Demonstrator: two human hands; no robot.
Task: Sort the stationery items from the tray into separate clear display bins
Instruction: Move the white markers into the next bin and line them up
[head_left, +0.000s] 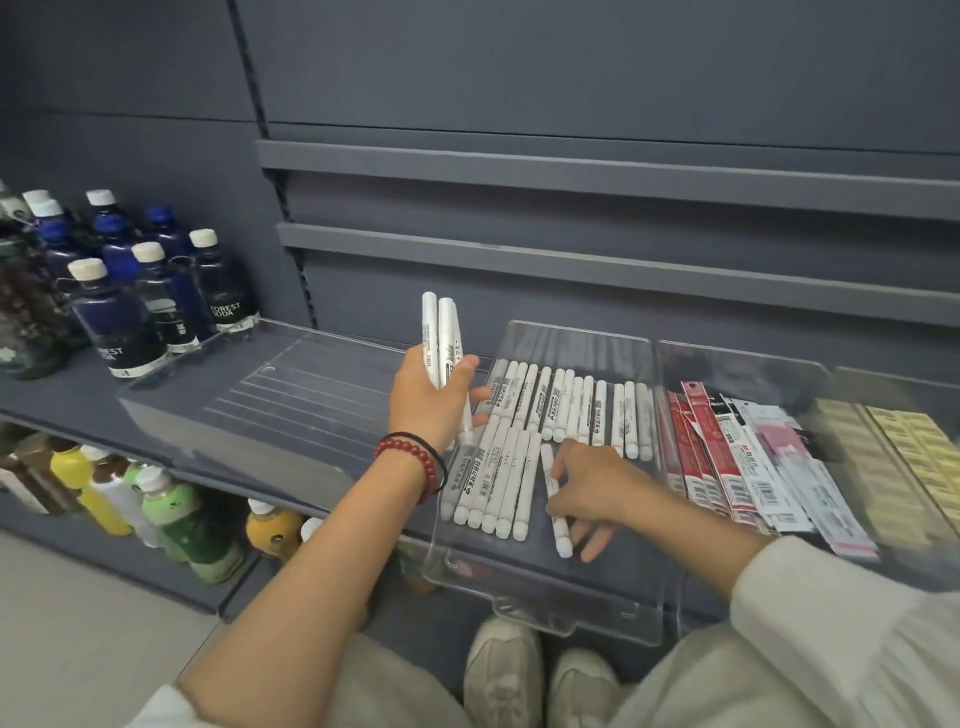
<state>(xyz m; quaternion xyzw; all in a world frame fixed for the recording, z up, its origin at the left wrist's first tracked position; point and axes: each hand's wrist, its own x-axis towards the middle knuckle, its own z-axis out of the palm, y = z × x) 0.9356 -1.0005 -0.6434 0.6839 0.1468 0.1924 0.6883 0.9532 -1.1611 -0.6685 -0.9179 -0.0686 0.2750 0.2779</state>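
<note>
Currently gripping a bunch of white plastic marker pens upright in the left hand. Pinching another white marker with the right hand, inside the clear plastic bin.

A shop: grey display shelving stocked with bottled drinks.

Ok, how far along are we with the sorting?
Done: two rows of markers lie in the middle bin, and packets lie in the right bin. In hand: the left hand grips a bunch of markers upright; the right hand pinches one loose marker in the middle bin. Left: the left bin shows nothing in it yet, so I'd guess about midway.
</note>
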